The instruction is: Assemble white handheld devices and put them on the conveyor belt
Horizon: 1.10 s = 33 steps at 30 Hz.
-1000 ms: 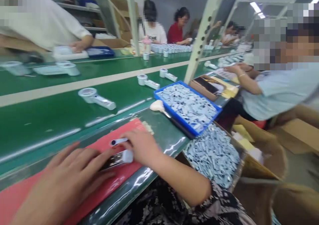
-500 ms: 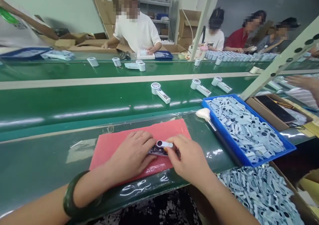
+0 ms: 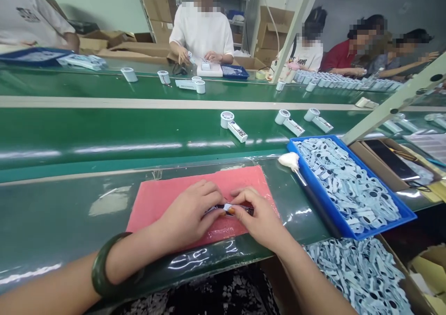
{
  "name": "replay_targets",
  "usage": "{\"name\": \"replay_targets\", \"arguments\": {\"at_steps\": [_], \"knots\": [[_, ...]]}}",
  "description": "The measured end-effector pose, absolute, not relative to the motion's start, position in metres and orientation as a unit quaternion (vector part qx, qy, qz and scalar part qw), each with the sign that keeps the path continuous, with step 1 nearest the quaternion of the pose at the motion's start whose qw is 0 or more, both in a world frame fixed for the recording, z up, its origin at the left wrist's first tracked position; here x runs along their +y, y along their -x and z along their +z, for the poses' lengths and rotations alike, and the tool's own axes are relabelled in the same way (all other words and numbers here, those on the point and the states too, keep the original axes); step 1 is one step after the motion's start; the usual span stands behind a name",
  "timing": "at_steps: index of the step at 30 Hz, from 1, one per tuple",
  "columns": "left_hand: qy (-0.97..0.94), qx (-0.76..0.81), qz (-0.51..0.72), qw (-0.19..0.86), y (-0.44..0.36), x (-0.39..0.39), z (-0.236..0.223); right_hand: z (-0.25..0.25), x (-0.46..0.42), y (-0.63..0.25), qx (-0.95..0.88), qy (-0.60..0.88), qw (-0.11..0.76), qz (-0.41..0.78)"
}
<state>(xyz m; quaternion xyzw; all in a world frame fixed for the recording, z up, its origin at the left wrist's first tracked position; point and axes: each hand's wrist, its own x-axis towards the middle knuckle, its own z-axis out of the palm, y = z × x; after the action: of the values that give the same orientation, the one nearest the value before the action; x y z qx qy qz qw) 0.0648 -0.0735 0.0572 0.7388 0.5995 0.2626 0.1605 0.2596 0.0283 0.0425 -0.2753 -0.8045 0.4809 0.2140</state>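
Note:
Over the red mat (image 3: 149, 202), my left hand (image 3: 190, 210) is closed around the left end of a slim dark-faced housing (image 3: 249, 210), steadying it. My right hand (image 3: 259, 219) pinches a small pale blue plastic cover (image 3: 227, 207) against that housing, thumb and fingers close to the left fingertips. Most of the housing is covered by my fingers, so whether the cover is seated cannot be seen. A green bangle (image 3: 99, 268) circles my left wrist.
To the right, a blue tray (image 3: 351, 233) holds many pale blue covers; more fill a box (image 3: 358, 273) below. A white-tipped brush (image 3: 289, 160) leans beside the tray. Several handheld fans (image 3: 237, 131) lie on the green conveyor (image 3: 139, 134). Co-workers sit across it.
The small cover, earlier held above the housing with its round dark spot showing, is now down against it and mostly hidden by my fingers. My hands have drawn closer together.

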Motion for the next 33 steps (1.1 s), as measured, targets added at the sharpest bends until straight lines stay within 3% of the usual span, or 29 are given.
{"name": "replay_targets", "arguments": {"at_steps": [3, 12, 25, 33], "knots": [[-0.760, 0.585, 0.257, 0.122, -0.067, -0.080, 0.062, 0.038, 0.023, -0.265, -0.795, 0.282, 0.197, 0.500], [-0.762, 0.601, 0.236, 0.045, -0.095, -0.108, 0.059, 0.047, 0.005, -0.278, -0.876, 0.245, 0.118, 0.398], [-0.774, 0.596, 0.212, 0.024, -0.092, -0.105, 0.059, 0.032, 0.005, -0.282, -0.908, 0.189, 0.159, 0.337], [-0.809, 0.569, 0.148, -0.002, -0.066, -0.084, 0.071, 0.049, 0.014, -0.288, -0.871, 0.240, 0.174, 0.392]]}}
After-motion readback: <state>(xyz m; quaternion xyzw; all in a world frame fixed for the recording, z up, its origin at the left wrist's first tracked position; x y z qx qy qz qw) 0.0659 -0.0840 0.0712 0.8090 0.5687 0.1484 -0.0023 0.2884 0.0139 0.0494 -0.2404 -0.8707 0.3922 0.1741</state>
